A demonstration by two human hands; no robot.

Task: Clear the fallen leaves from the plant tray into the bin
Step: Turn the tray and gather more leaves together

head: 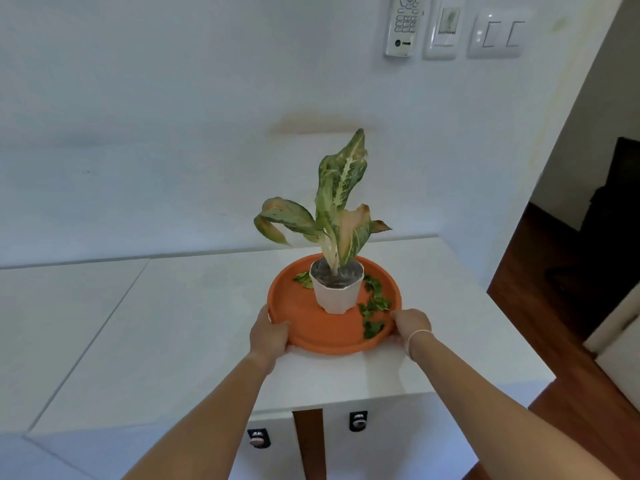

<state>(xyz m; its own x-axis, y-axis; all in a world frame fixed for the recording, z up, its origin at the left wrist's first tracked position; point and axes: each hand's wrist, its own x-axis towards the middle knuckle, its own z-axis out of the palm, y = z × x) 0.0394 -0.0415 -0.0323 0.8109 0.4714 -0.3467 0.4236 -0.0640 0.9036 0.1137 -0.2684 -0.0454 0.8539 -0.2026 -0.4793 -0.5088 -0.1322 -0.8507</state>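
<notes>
My left hand (pixel 268 332) and right hand (pixel 410 325) each grip the near rim of the orange plant tray (pixel 311 327), one on either side, fingers closed on its edge. Tray sits on the white cabinet top (pixel 173 323), near its right end. White pot (pixel 336 289) with a variegated plant (pixel 337 199) stands in the tray. Fallen leaves (pixel 372 306) lie mostly right of the pot, a few to its left. Thin band (pixel 417 336) on my right wrist.
</notes>
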